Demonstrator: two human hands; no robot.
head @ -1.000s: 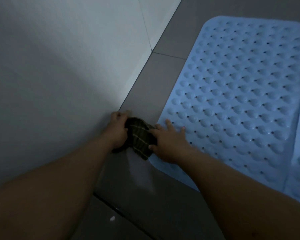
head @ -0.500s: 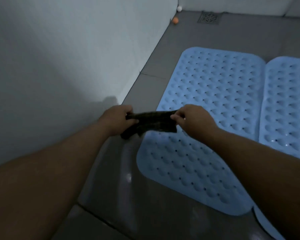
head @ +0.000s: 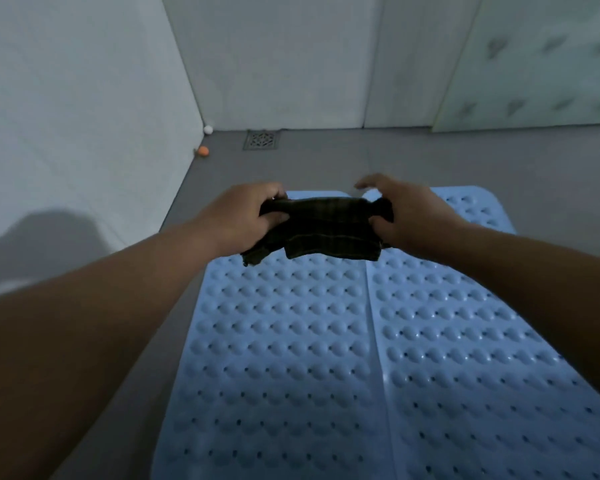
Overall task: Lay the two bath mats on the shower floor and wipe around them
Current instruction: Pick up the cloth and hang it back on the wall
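Note:
Two light blue studded bath mats lie side by side on the grey shower floor: the left mat and the right mat, their long edges touching. A dark checked cloth hangs in the air above the far ends of the mats, stretched between both hands. My left hand grips its left end. My right hand pinches its right end with thumb and lower fingers, while the upper fingers are spread.
White tiled walls stand at the left and far side. A floor drain sits near the far wall. A small white ball and an orange ball lie in the far left corner. Bare grey floor runs beyond the mats.
The cloth has been lifted from the floor by the left wall and spread between both hands. My view has swung up and right, toward the far wall and both mats.

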